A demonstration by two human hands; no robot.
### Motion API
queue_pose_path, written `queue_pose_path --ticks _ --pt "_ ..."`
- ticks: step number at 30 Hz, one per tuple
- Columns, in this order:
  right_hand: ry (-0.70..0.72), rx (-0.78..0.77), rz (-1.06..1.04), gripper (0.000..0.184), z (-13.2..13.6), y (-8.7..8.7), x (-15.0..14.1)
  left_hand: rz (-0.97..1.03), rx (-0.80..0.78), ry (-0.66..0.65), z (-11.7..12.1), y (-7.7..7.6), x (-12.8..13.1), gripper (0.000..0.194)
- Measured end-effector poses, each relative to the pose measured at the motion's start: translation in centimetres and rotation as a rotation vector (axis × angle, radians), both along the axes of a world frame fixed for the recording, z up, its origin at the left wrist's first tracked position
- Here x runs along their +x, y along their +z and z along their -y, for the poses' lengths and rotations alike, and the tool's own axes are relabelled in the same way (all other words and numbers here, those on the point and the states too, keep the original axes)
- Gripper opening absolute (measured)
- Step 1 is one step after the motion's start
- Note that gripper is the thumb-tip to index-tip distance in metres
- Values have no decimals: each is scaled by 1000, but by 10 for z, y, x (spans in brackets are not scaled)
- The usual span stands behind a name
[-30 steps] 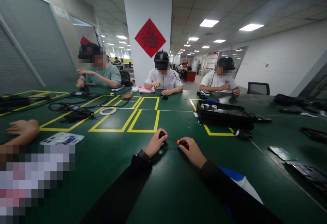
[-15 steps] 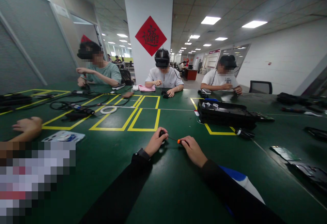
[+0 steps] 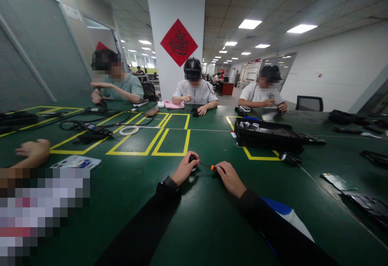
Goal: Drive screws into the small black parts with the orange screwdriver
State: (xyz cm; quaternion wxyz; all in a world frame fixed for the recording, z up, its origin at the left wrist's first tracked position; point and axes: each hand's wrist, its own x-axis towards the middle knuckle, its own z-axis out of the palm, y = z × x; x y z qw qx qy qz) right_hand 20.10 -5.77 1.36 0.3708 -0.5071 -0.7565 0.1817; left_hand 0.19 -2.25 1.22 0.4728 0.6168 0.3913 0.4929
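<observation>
Just above the green table, my right hand is closed round the handle of a screwdriver with an orange collar. Its thin shaft points left, toward a small dark rounded part. My left hand is closed on that part, with the thumb and fingers round its sides. Where the shaft's tip meets the part is too small to make out. Something pale shows beneath the part, partly covered by my fingers.
Black trays stand at the right, with a dark cable bundle in front. Circuit boards lie farther right. A blue and white cloth lies under my right forearm. A co-worker's hand is at the left; other people sit opposite.
The screwdriver's orange collar looks slightly turned and shifted a little to the right. Both my hands stay in almost the same place.
</observation>
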Motion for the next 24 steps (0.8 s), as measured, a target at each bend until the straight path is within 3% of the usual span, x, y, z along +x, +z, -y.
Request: queue_pose_path --ticks 4,10,14,20,24 --pt "2 -18 -50 15 0 -3 1 3 -2 4 1 1 0 15" --pt "-34 -53 -89 19 3 -2 -1 -19 43 -2 0 0 0 15" --pt "0 17 -18 24 4 1 -3 -75 61 8 -3 -4 -1 15" --pt "7 54 -20 13 4 1 -4 -77 61 -1 -4 -7 -2 16" --pt "-3 27 -40 16 5 1 -4 -53 51 -23 -5 -8 -2 15"
